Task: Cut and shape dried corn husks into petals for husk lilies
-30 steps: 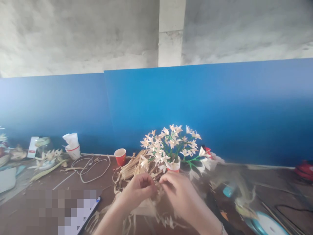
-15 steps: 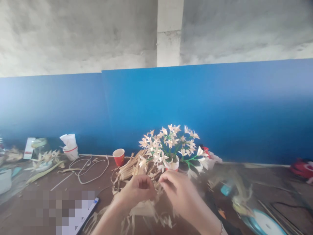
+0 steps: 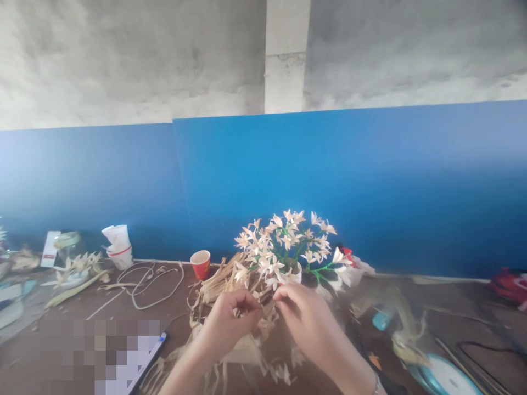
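Observation:
In front of a pot of pale flowers (image 3: 288, 241) with green stems, both my hands are raised over the table. My left hand (image 3: 236, 318) has its thumb and fingers pinched together; whatever lies between them is too small to make out. My right hand (image 3: 302, 318) is also pinched, its fingertips a short gap from the left ones, and what it grips cannot be made out. Dry husk strips (image 3: 220, 282) are heaped behind and beneath my hands. Small pale petals (image 3: 283, 373) lie on the table below them.
A red paper cup (image 3: 200, 265) stands left of the husks, beside a coiled white cable (image 3: 158, 304). A phone (image 3: 150, 359) lies at front left. Ribbon spools (image 3: 450, 376) sit at front right, and a blue partition (image 3: 263, 181) rises behind.
My right hand has shifted slightly up and to the right, and the gap between my hands is a little wider. My left fingers have closed a little more.

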Demonstrator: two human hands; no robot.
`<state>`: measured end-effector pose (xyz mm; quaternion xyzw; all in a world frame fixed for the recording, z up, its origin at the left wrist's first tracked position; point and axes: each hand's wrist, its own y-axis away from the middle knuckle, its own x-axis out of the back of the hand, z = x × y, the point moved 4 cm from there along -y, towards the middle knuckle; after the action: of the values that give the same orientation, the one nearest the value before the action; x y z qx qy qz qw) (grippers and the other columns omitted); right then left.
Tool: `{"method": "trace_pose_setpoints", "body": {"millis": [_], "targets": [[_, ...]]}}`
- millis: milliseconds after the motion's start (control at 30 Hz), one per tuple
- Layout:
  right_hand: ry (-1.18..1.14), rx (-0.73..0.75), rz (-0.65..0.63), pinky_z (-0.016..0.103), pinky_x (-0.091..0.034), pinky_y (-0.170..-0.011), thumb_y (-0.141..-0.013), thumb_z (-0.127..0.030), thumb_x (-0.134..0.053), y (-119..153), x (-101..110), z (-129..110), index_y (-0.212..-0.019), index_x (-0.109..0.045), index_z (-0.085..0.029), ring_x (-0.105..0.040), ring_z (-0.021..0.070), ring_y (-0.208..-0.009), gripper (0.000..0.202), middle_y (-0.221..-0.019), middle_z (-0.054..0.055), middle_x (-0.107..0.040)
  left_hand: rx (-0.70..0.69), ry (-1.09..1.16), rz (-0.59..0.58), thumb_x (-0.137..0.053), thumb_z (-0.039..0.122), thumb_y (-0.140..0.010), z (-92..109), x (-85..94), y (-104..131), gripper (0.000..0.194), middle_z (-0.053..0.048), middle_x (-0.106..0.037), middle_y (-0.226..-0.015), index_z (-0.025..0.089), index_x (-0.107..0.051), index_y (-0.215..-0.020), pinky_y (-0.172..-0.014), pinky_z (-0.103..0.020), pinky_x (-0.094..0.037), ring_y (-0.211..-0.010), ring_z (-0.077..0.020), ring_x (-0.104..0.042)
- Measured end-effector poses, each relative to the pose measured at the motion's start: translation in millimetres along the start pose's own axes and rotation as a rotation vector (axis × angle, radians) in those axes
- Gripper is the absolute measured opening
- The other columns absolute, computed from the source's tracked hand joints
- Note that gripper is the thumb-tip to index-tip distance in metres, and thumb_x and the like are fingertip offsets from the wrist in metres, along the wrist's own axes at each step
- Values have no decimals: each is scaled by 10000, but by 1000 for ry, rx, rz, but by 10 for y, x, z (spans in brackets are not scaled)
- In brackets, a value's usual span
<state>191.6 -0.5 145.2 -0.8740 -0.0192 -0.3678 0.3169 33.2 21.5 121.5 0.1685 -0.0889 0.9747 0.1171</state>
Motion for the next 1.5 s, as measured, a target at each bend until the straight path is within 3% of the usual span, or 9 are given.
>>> {"method": "trace_pose_setpoints", "body": {"millis": [400, 633, 833, 967, 1133, 1333, 1500], "targets": [[-4, -17, 7, 219, -400, -585, -825, -97, -433, 21, 15, -35, -762, -511, -211, -547, 122, -637, 152, -693, -23, -570, -104, -134, -5, -506, 169, -735, -14, -41, 7, 112, 19, -586, -615, 185, -604, -682, -595, -250, -383, -612, -143, -522], [-4, -19, 22, 228, -393, -570, -828, -106, -426, 24, 11, -1, -752, -516, -209, -538, 124, -613, 156, -690, -18, -576, -126, -114, 113, -526, 173, -711, 36, -8, -1, 97, 5, -608, -615, 175, -619, -686, -615, -259, -407, -612, -151, -547], [-34, -95, 26, 227, -390, -557, -814, -141, -450, 11, 22, 7, -744, -562, -202, -541, 121, -589, 146, -656, -20, -594, -96, 109, 121, -593, 240, -726, 5, 21, -8, 93, 7, -582, -616, 170, -633, -680, -557, -231, -383, -581, -128, -498], [-180, -195, -92, 204, -378, -505, -790, -165, -494, 15, -86, 8, -716, -590, -194, -552, 114, -565, 124, -618, -25, -616, -80, 479, 140, -654, 308, -723, -9, -62, 2, 158, -29, -647, -710, 156, -626, -692, -631, -237, -401, -669, -142, -542], [-323, -285, -202, 195, -371, -467, -775, -181, -524, 40, -184, 45, -747, -628, -193, -563, 117, -575, 109, -641, -20, -648, -12, 827, 66, -701, 339, -702, -17, -214, 6, 227, 7, -600, -581, 152, -595, -628, -601, -215, -396, -579, -106, -515], [-360, -268, -83, 226, -457, -592, -815, -225, -491, 13, -60, 77, -832, -647, -194, -602, 131, -666, 160, -756, 4, -682, 140, 844, 36, -778, 335, -613, -151, -252, -22, 273, -19, -658, -624, 136, -720, -791, -660, -223, -418, -610, -105, -551], [-444, -255, -104, 229, -486, -659, -817, -214, -513, -5, -109, 67, -863, -670, -204, -639, 139, -733, 164, -782, 5, -692, 158, 779, -6, -776, 344, -615, -192, -286, -22, 440, -48, -700, -758, 167, -699, -1010, -696, -246, -422, -688, -137, -586]]}}
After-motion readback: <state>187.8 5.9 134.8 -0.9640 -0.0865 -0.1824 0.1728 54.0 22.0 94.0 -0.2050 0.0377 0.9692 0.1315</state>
